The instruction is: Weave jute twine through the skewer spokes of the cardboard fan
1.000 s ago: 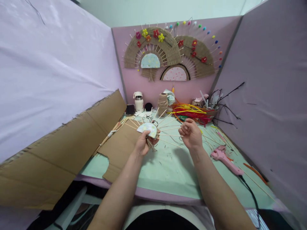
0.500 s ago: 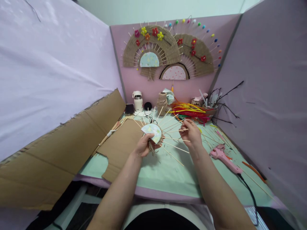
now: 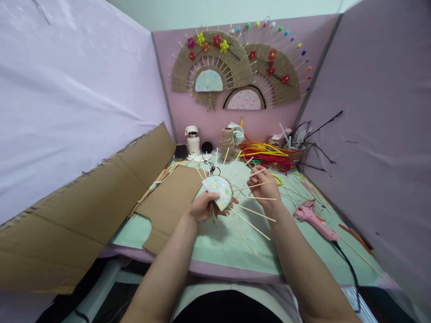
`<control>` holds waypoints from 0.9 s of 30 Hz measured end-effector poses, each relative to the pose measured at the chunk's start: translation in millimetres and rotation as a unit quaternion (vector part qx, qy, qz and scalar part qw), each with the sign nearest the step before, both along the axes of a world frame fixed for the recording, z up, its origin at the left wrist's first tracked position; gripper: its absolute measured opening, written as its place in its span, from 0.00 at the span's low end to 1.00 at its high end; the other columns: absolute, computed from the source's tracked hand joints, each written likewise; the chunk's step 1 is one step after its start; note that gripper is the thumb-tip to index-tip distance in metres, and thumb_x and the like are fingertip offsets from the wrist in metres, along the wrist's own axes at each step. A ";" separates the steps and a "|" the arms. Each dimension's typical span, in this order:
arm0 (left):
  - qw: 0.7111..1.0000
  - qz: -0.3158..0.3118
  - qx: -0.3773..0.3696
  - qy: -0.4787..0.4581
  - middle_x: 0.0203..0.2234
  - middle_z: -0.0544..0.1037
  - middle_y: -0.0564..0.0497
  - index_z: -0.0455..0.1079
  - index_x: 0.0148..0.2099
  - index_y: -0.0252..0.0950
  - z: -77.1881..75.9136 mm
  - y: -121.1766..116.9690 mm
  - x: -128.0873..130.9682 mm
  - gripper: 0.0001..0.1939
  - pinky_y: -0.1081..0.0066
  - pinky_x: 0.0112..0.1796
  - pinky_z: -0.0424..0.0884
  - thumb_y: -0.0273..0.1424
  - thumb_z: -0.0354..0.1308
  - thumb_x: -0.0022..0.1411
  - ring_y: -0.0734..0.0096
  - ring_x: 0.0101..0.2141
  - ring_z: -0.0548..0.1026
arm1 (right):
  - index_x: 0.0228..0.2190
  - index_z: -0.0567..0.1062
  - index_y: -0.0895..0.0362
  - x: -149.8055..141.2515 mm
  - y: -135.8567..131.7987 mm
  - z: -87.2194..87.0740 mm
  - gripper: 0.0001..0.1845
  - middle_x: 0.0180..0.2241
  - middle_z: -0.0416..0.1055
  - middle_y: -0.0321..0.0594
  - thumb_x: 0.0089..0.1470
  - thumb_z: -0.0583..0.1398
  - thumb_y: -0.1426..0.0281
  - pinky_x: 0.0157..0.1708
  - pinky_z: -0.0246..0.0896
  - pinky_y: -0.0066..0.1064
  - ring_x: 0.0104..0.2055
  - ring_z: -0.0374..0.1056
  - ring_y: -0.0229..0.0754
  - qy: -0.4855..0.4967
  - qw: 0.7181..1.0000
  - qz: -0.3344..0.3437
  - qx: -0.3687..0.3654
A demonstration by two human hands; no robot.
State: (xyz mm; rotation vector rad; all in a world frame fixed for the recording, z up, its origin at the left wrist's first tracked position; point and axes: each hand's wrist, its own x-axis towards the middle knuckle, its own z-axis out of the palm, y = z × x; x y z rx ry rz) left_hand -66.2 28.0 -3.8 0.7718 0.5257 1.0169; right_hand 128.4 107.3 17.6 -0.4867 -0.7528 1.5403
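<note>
A half-round piece covered in pale floral fabric (image 3: pixel 218 187) is gripped in my left hand (image 3: pixel 204 206), the thumb on its face and the fingers behind. Thin wooden sticks (image 3: pixel 256 212) fan out from its curved edge, and a brown twine tassel (image 3: pixel 213 211) hangs below my thumb. On the right, behind the stick tips, my right hand (image 3: pixel 264 186) is closed in a pinch. A thin strand of twine (image 3: pixel 247 196) passes among the sticks toward it; its end at the fingertips is hard to make out.
A pink glue gun (image 3: pixel 316 220) lies right on the green table. Cardboard sheets (image 3: pixel 171 197) and a stick bundle (image 3: pixel 151 188) lie left. Behind are a twine spool (image 3: pixel 227 142), a white bottle (image 3: pixel 193 141), coloured pipe cleaners (image 3: pixel 266 154) and twigs (image 3: pixel 314 148). Decorated fans (image 3: pixel 232 67) hang on the back panel.
The fabric-covered piece has turned clockwise and shifted slightly right, its sticks now pointing further down on the right. My right hand has moved slightly left, closer to the piece.
</note>
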 end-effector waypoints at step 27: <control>0.998 0.020 0.018 0.065 0.34 0.82 0.37 0.73 0.44 0.26 -8.9 -1.0 11.1 0.24 0.69 0.33 0.75 0.26 0.66 0.40 0.59 0.33 0.80 | 0.29 0.72 0.53 -10.5 -9.5 -2.6 0.16 0.21 0.64 0.27 0.39 0.72 0.71 0.17 0.53 0.19 0.19 0.55 0.27 -0.028 0.999 0.038 0.019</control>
